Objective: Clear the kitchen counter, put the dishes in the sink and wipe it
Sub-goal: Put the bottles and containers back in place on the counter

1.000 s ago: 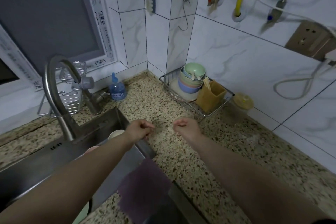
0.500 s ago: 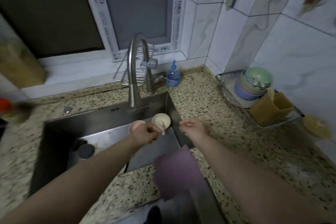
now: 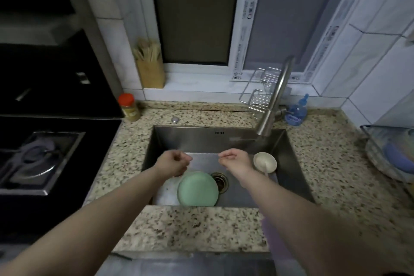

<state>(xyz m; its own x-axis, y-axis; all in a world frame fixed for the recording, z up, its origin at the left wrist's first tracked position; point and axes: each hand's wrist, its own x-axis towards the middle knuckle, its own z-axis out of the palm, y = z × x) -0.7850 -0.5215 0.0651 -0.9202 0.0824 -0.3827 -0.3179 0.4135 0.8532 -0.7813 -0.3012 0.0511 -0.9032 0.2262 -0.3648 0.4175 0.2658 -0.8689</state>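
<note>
**Both hands over the sink, dishes in the basin**

The rectangular stainless-steel sink (image 3: 289, 163) is the landmark. Over its middle, the left hand (image 3: 173, 162) is curled into a loose fist holding nothing visible; the right hand (image 3: 235, 160) beside it has its fingertips pressed together, and whether it pinches anything cannot be told. In the basin lie a round pale-green plate (image 3: 197, 189), beside the drain, and a cream bowl (image 3: 265, 162) at the right wall. A purple cloth (image 3: 274, 237) hangs over the speckled granite counter (image 3: 190, 228) in front of the sink.

In the sink (image 3: 289, 159), the back left corner is free; green plate (image 3: 197, 188) fills the front, cream bowl (image 3: 265, 162) the right side.
</note>
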